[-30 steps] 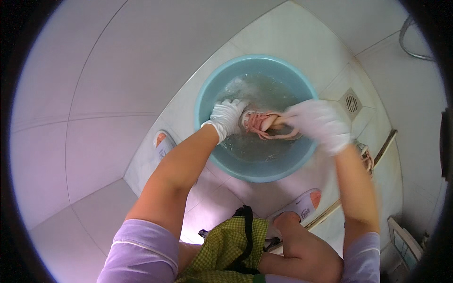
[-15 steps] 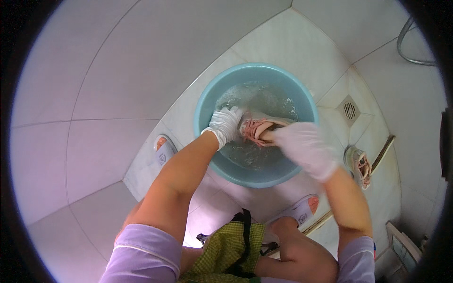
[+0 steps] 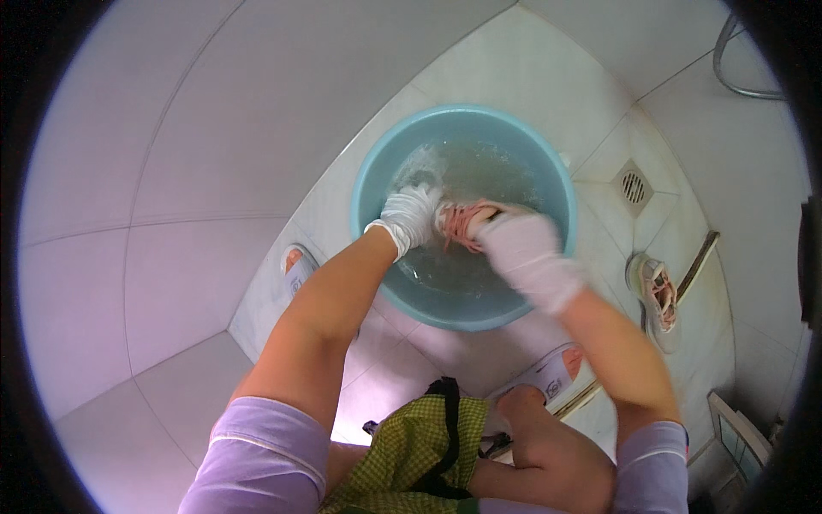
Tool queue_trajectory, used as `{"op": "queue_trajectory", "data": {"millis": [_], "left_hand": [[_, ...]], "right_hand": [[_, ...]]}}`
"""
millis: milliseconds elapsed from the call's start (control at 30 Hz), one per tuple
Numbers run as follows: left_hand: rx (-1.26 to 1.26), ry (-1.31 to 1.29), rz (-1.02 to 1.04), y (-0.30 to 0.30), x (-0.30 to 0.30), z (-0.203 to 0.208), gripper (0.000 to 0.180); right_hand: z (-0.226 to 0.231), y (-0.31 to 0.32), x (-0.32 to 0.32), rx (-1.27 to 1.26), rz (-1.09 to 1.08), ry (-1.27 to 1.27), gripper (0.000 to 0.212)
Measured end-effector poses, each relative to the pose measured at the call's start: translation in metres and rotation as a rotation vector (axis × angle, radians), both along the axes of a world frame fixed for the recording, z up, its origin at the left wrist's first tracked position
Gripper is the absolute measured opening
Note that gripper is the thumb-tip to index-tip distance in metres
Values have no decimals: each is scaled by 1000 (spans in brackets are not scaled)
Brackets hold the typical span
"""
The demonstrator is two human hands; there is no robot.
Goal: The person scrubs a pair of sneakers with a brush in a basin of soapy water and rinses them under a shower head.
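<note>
No txt I can read from here. Only printing I spot: a small dark mark (image 3: 554,388) on the upper of the pale R slipper (image 3: 533,374), too tiny + blurry to tell if it's letters, a no. or a pic. L slipper (image 3: 300,269): can't make out any wording either.

Bounded at left by a pale grey wall (image 3: 274,111) with thin tile joints (bowed by the fisheye lens). Bounded at right by a second tiled wall (image 3: 715,163), with a curved metal hose (image 3: 753,92) at upper right. Floored in pale marbled tile (image 3: 479,68), with a square floor drain (image 3: 634,186) and a narrow brownish strip (image 3: 698,267) running diagonally. Lit pinkish below, cooler above.
</note>
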State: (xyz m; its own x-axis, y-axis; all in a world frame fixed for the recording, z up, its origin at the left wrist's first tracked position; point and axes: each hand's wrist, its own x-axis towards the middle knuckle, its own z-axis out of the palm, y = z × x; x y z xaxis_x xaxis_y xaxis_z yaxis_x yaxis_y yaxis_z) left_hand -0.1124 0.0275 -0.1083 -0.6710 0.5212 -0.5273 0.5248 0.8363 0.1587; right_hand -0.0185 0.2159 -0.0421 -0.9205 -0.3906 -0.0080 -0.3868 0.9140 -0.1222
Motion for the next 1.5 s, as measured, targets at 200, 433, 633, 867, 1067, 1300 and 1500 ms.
{"op": "queue_trajectory", "data": {"millis": [200, 433, 633, 867, 1067, 1300, 1500], "left_hand": [[-76, 16, -51, -16, -3, 12, 92], [-34, -125, 34, -13, -11, 3, 100], [340, -1267, 676, -60, -37, 32, 85], [797, -1978, 1312, -55, 6, 95, 91], [842, -1502, 1231, -66, 46, 172, 70], [985, -1280, 1315, -80, 49, 192, 72], [944, -1179, 1271, -74, 52, 209, 74]], "right_hand": [[49, 28, -19, -109, 33, -291, 22], [-30, -13, -14, -70, 52, -186, 9], [-6, 40, 3, -498, -159, -209, 29], [38, 59, 14, -637, 19, -60, 41], [16, 75, 25, -346, 52, -100, 32], [29, 22, 14, -347, 63, 132, 12], [28, 37, -15, -244, -41, 255, 23]]}}
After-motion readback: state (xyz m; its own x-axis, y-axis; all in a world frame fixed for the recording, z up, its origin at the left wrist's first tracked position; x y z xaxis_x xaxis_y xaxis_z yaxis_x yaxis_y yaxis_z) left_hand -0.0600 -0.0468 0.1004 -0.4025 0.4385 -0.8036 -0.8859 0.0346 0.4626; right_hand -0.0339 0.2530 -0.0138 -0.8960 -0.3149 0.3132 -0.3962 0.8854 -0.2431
